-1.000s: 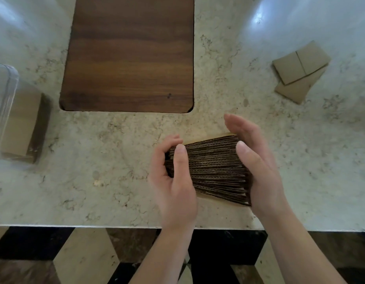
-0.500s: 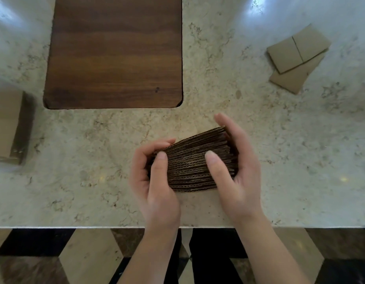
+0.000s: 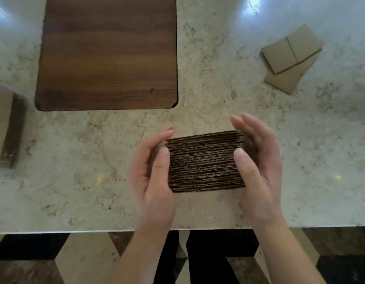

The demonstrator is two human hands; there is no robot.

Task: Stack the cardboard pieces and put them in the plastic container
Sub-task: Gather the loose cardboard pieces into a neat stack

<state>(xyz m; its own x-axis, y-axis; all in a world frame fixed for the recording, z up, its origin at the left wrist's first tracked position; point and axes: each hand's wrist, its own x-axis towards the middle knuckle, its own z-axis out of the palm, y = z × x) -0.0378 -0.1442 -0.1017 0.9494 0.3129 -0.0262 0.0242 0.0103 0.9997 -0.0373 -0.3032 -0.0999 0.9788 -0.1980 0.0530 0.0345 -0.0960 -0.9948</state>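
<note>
grip: left hand (image 3: 152, 171) and right hand (image 3: 257, 167) cup the two ends of a thick stack of corrugated cardboard pieces (image 3: 206, 161); thumbs lie on the near edge face, fingers curl round the far side. both hands are closed on the stack; the right one looks slightly blurred.
stack: stands on edge on the marble countertop (image 3: 218, 210), just inside its near edge; top edges look slightly uneven at the far right.
done: most pieces look gathered into one block.
left: squaring the block, collecting the loose pieces, then carrying everything to the container.
loose pieces: a few flat cardboard squares (image 3: 291, 58) lie overlapped, well apart, far and right of the grip.
container: clear plastic container (image 3: 5, 128) at the far left frame edge, cardboard already inside; only part shows.
in the way: nothing lies between grip and container; dark wooden board (image 3: 107, 52) sits far-left of the grip, off that path.
</note>
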